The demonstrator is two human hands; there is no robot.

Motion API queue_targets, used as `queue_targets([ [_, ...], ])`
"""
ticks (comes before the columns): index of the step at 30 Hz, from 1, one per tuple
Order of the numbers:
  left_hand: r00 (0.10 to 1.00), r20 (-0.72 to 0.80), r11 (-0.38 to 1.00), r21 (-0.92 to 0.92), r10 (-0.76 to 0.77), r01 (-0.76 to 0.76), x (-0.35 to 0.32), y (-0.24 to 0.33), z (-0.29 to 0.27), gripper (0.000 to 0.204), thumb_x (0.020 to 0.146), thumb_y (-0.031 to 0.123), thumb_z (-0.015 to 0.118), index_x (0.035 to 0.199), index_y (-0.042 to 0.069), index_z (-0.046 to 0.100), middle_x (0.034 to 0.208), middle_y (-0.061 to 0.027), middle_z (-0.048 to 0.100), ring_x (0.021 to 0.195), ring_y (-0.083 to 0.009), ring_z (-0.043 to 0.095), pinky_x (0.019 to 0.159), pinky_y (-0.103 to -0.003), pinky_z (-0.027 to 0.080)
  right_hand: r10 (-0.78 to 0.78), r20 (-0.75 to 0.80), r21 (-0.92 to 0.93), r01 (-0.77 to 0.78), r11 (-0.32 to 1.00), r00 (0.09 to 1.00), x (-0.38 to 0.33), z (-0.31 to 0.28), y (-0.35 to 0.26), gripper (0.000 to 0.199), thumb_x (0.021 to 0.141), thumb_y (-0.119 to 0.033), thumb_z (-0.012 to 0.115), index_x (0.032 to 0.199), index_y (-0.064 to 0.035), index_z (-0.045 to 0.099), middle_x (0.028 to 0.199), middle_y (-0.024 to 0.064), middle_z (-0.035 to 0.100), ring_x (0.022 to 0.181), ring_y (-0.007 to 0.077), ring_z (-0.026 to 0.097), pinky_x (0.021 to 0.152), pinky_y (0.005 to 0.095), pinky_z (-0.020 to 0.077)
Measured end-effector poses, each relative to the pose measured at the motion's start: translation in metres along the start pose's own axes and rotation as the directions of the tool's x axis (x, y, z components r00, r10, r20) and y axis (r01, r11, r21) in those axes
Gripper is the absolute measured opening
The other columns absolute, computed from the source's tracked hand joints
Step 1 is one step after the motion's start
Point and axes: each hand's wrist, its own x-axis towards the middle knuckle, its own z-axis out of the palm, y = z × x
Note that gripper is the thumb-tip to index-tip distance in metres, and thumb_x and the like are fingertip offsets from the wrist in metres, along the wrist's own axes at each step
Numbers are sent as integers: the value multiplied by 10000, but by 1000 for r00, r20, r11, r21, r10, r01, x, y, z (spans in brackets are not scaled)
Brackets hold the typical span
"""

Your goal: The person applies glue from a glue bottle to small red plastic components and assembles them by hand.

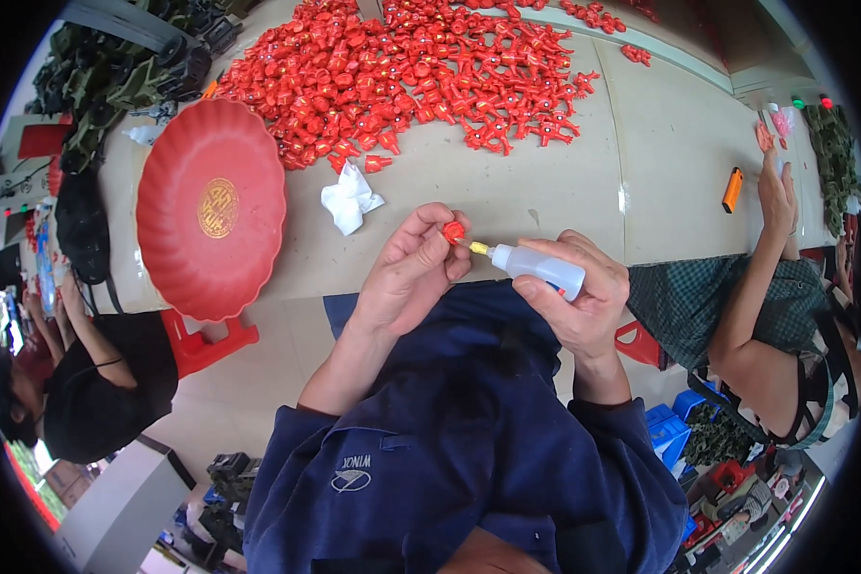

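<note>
My left hand [408, 273] pinches a small red plastic part [453, 231] between thumb and fingertips. My right hand [584, 287] grips a small white squeeze bottle [543, 267] with a yellow nozzle. The nozzle tip touches the red part. Both hands hover over the near edge of the pale table [545, 191], above my dark blue lap.
A large pile of red plastic parts [411, 67] covers the far table. A red scalloped plate [210, 206] lies left, a crumpled white tissue [351, 199] beside it. An orange lighter [732, 189] lies right. One person sits at my right [765, 287], another at my left [96, 373].
</note>
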Motion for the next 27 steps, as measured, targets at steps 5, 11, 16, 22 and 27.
queue_targets([
  [5, 1000, 12, 1000, 6, -24, 24, -1, 0, -1, 166, 884, 95, 518, 1050, 88, 507, 1009, -45, 537, 808, -113, 515, 656, -244, 379, -8, -13, 6, 8, 1000, 1000, 1, -1, 0, 325, 627, -68, 763, 919, 12, 645, 622, 81, 567, 518, 148, 485, 466, 252, 359],
  [11, 1000, 2, 999, -21, -25, 25, -2, 1, 1, 197, 881, 95, 525, 1075, 68, 506, 978, -47, 547, 802, -114, 507, 662, -240, 380, 46, -17, 50, -45, 998, 999, -1, -5, 2, 311, 653, -61, 750, 932, 17, 636, 667, 75, 585, 546, 128, 499, 488, 243, 375],
  [16, 999, -39, 1000, -22, -22, 22, -9, 5, -3, 231, 871, 66, 536, 1100, 43, 520, 984, -71, 573, 841, -137, 550, 739, -243, 440, 322, -84, 260, -292, 921, 943, 5, -2, 2, 298, 699, -23, 711, 977, 26, 612, 851, 67, 617, 719, 102, 557, 629, 227, 441],
  [22, 995, -95, 1000, 19, 22, -20, -17, 7, -7, 234, 867, 49, 536, 1099, 24, 534, 974, -90, 604, 883, -169, 586, 777, -263, 482, 51, -101, -54, -56, 997, 994, 26, 25, 35, 304, 735, 43, 630, 1033, 7, 581, 950, 65, 569, 879, 143, 555, 778, 240, 426],
  [27, 996, -86, 1000, -3, 16, -16, -17, 9, -6, 231, 869, 57, 536, 1097, 24, 537, 970, -88, 601, 860, -165, 583, 740, -260, 486, 157, -165, -65, -169, 983, 974, 28, 40, 43, 362, 703, -32, 707, 1041, -21, 579, 957, 85, 587, 868, 160, 573, 778, 267, 447],
])
